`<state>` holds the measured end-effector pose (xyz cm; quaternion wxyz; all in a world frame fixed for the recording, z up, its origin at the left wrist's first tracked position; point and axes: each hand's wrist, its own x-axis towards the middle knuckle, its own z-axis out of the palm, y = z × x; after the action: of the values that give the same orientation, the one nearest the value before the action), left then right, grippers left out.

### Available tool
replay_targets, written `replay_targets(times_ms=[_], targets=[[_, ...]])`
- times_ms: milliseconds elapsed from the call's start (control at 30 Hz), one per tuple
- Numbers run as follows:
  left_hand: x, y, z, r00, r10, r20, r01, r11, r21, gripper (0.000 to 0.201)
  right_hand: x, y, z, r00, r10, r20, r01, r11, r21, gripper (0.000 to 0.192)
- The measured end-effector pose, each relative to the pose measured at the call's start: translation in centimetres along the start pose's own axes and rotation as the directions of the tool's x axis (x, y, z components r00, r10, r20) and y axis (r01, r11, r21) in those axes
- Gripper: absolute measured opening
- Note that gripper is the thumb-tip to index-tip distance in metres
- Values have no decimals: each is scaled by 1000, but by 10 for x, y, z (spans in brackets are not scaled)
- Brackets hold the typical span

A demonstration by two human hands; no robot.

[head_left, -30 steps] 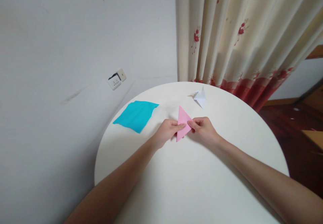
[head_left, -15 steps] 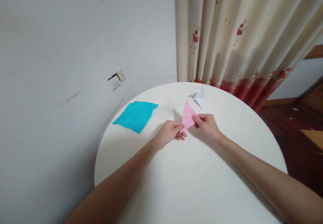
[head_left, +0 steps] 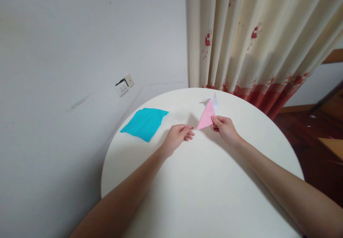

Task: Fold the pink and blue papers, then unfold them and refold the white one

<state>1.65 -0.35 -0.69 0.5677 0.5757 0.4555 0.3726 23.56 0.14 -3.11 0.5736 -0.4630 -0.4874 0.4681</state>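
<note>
A folded pink paper triangle (head_left: 207,115) is pinched at its right side between the thumb and fingers of my right hand (head_left: 225,128). It is held above the white table, its lower left tip pointing toward my left hand (head_left: 179,135). That hand is open, fingers apart, with a small gap between its fingertips and the paper. Behind the triangle stands a folded white paper figure (head_left: 215,102), partly hidden by the pink sheet.
The round white table (head_left: 198,188) stands close to a wall with a socket (head_left: 122,88). A blue cloth-like sheet (head_left: 146,123) lies flat at the table's left. A cream curtain with red flowers (head_left: 241,45) hangs behind the far edge.
My left hand has let go of the pink paper and drawn slightly back. My right hand has moved the triangle a little right and away from me, turning it in front of the white figure.
</note>
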Motion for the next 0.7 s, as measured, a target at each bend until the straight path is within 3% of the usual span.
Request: replay_targets(times_ms=[133,300,567,700], targets=[[-1,5,3,989,128,74,-115,981,-159,40,-10,-3,11,978,4,210,-4,1000,-3,50],[-4,6,8,974,177,140,-143,964,-222,40,-17,-4,19,955,28,296,-20,999,-31,50],[-3,4,11,978,159,137,-128,969,-209,39,-17,-2,20,967,28,254,-19,999,-39,50],[-3,2,12,977,210,24,-209,977,-39,38,-15,-3,19,988,4,155,0,1000,-25,50]])
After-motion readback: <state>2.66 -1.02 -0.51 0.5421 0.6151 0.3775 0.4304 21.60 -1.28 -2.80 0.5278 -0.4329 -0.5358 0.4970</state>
